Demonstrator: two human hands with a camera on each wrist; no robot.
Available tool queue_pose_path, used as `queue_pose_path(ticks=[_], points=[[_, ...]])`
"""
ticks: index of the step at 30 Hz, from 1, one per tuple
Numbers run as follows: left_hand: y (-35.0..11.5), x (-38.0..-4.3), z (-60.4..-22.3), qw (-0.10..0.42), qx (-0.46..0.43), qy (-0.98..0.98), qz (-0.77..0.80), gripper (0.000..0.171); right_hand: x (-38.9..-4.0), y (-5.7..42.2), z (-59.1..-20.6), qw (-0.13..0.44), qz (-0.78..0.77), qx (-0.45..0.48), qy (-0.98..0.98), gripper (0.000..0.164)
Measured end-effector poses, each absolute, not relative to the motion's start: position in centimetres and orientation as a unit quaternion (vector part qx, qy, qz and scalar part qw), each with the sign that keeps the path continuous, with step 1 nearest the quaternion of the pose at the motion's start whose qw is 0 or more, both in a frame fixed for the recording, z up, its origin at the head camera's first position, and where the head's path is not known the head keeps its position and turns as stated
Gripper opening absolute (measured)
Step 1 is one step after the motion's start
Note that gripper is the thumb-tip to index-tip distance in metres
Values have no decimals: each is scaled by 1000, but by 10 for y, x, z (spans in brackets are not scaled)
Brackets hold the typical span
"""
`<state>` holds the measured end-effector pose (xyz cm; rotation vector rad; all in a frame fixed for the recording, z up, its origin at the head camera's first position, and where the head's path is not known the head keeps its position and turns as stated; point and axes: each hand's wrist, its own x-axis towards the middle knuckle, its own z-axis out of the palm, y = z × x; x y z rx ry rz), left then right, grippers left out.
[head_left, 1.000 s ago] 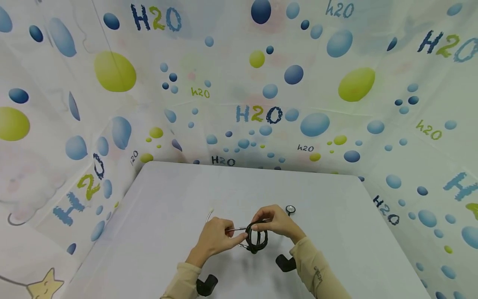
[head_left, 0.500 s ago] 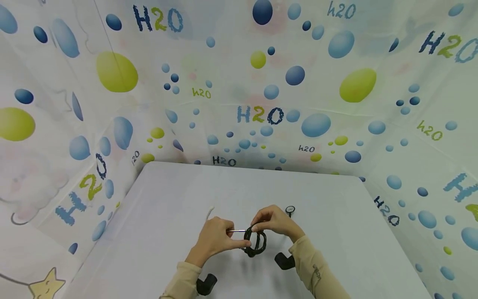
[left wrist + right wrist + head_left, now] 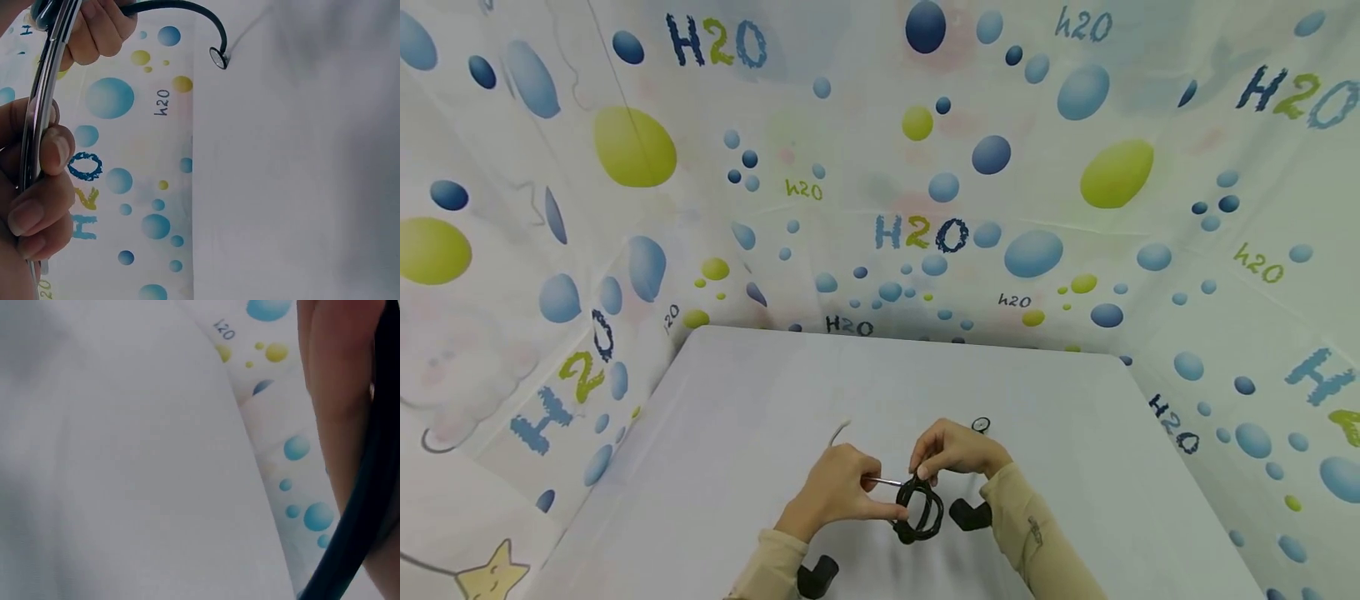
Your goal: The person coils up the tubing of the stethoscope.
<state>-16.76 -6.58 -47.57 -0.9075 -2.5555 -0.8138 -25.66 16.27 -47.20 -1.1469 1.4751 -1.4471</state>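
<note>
A stethoscope hangs between both hands above the table, its black tubing [image 3: 939,507] wound into a coil. My left hand [image 3: 841,489] grips the metal ear tubes [image 3: 42,100], and its thumb reaches to the coil's left side. One ear tube end [image 3: 838,431] sticks up behind that hand. With fingertips together, my right hand [image 3: 958,450] pinches the tubing at the top of the coil. Beyond the right hand shows the round chest piece [image 3: 981,425], at the end of a curved length of tubing [image 3: 187,5]. Black tubing [image 3: 350,540] crosses close before the right wrist camera.
The white table [image 3: 752,392] spreads beneath the hands. A printed cloth [image 3: 850,200] with bubbles and lettering stands behind it and at both sides. Black camera mounts [image 3: 972,514] sit by the wrists, below beige sleeves [image 3: 1033,533].
The coil has dropped a little and turned to show its ring more openly. My right fingers have shifted onto its top. The left hand has moved slightly down and right with the ear tubes.
</note>
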Motion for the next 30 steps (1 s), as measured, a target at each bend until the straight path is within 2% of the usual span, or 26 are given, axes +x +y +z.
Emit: queue_pose_path(ticks=[2, 5, 10, 11, 14, 16, 19, 22, 26, 30], points=[[-66, -167, -477, 159, -324, -889, -280, 57, -260, 164, -476, 398, -569, -453, 559, 42], [-67, -167, -477, 172, -335, -882, -283, 58, -262, 163, -484, 389, -584, -457, 547, 47], [-72, -168, -477, 206, -342, -858, -323, 61, -255, 155, -497, 327, -642, -438, 537, 14], [-73, -169, -477, 210, -340, -854, -333, 62, -253, 152, -500, 318, -656, -435, 528, 14], [-74, -172, -480, 214, -328, -839, -377, 60, -245, 146, -504, 289, -689, -411, 523, 28], [-73, -174, -482, 208, -300, -837, -407, 57, -238, 140, -503, 267, -708, -373, 536, 29], [-71, -176, -482, 196, -229, -845, -442, 52, -227, 130, -495, 220, -720, -308, 582, 17], [-69, -176, -482, 186, -155, -858, -453, 49, -218, 121, -485, 154, -700, -269, 643, 20], [-67, -176, -483, 184, -91, -867, -454, 50, -215, 114, -485, 55, -639, -269, 719, 20], [-67, -178, -482, 199, -41, -866, -457, 51, -219, 110, -497, 12, -592, -293, 751, 18]])
